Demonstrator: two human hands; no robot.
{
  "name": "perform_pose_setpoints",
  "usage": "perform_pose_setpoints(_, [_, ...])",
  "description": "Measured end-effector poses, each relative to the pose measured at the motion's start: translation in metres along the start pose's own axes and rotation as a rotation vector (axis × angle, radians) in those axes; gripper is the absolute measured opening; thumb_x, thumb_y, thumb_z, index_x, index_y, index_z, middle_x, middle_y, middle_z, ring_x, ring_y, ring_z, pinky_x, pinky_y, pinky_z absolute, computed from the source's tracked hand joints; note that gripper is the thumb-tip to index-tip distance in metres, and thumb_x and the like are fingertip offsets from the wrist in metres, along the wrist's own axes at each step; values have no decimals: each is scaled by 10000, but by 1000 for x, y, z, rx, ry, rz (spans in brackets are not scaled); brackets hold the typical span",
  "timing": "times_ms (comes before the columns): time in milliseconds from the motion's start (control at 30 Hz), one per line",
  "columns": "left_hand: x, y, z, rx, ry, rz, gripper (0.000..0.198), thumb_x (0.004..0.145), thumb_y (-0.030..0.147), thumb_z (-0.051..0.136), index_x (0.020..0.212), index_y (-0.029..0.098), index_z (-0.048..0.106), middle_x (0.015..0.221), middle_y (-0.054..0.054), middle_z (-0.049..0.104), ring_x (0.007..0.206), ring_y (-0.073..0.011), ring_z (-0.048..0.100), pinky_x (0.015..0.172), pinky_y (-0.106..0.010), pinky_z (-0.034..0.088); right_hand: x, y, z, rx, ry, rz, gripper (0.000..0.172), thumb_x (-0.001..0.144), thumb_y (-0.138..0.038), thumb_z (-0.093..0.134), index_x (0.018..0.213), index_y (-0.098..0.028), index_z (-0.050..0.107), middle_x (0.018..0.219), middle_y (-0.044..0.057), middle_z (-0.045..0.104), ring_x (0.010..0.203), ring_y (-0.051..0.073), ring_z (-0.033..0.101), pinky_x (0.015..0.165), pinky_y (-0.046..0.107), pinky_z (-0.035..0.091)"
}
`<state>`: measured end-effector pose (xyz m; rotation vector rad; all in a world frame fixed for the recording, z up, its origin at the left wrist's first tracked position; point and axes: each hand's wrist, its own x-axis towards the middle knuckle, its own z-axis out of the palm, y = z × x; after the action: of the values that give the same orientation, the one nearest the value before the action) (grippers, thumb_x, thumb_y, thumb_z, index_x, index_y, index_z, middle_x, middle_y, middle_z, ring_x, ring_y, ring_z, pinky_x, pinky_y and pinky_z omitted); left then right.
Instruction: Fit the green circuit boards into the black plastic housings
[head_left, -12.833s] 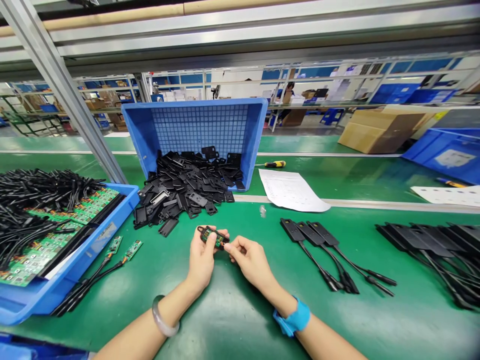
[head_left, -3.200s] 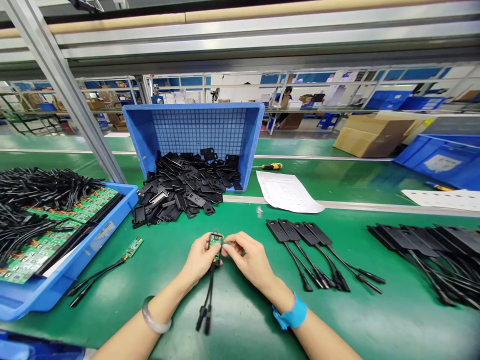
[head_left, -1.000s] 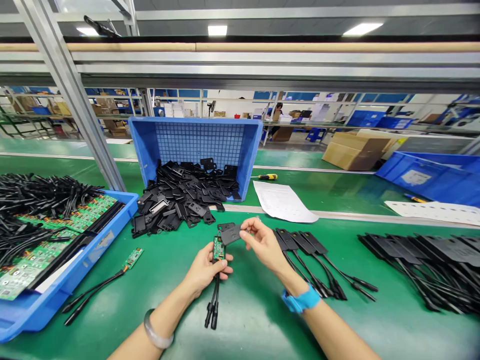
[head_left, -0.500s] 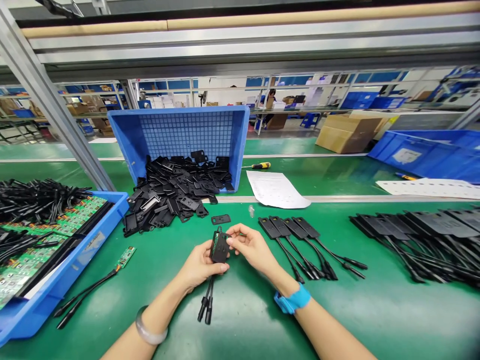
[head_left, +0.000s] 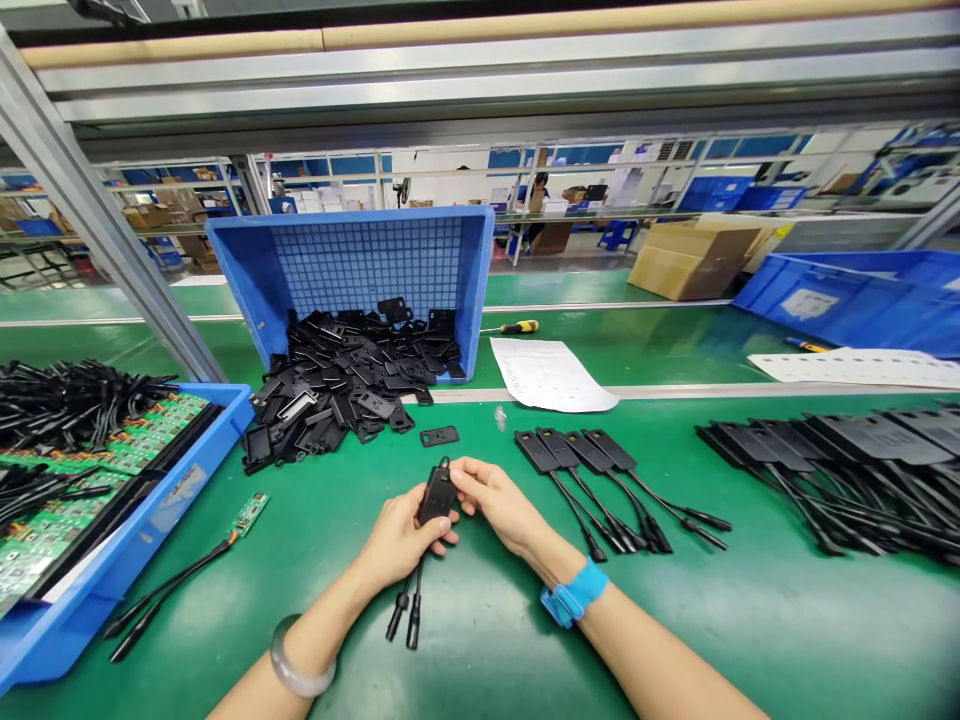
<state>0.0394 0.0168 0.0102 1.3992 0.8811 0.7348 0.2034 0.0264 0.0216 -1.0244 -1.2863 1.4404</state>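
Observation:
Both my hands hold one small black plastic housing over the green table. My left hand grips it from below and my right hand pinches its right side. Two black cables with plugs hang from the housing toward me. A loose black cover piece lies just beyond my hands. Right of my right hand lie several finished housings with cables, side by side.
A tipped blue crate spills black housing parts. At left, a blue tray holds green circuit boards and black cables; one board with cables lies beside it. A paper sheet, a screwdriver, more assemblies at right.
A second ago my right hand held a black cover above the green board in my left hand. Now the cover sits over the board and both hands grip the closed housing, lower and nearer.

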Motion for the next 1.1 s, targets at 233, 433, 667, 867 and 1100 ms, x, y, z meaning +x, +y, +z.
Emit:
perform_pose_setpoints(233, [1,5,7,-183,51,17,542,717,364,707,1168,143,502,960,-105,654,719,-160,657,630,-248,533,-5,6,15,-484,154,-206,337,862,-448,496,1036,-171,574,825,33,525,710,177,523,642,290,456])
perform_pose_setpoints(433, [0,2,4,-326,-80,-5,1057,637,254,786,1458,274,121,1285,-160,521,1101,-246,567,854,-327,484,-10,-8,13,-1183,203,-229,440,876,-199,495,1298,-93,426,1014,124,526,912,239,535,795,333,467])
perform_pose_setpoints(667, [-2,4,-3,-74,-13,3,883,691,267,731,1431,242,249,1336,-176,479,1132,-248,541,866,-344,481,-6,-24,-37,-1740,441,115,295,848,-137,539,1128,-44,548,977,197,554,909,320,538,732,382,421])
perform_pose_setpoints(867, [2,12,-14,323,225,130,491,737,256,606,1217,200,519,1057,-101,637,773,-151,608,634,-251,496,-15,-17,-2,-1652,147,-176,210,887,-145,509,1078,-161,593,959,120,587,876,271,545,714,353,409])
perform_pose_setpoints(1100, [-26,34,-58,980,239,27,377,751,163,591,1126,202,599,1060,-104,655,922,-234,626,813,-318,478,-23,-1,18,-1495,-129,-266,208,910,-137,474,1033,-176,638,930,78,674,877,233,621,772,321,446])
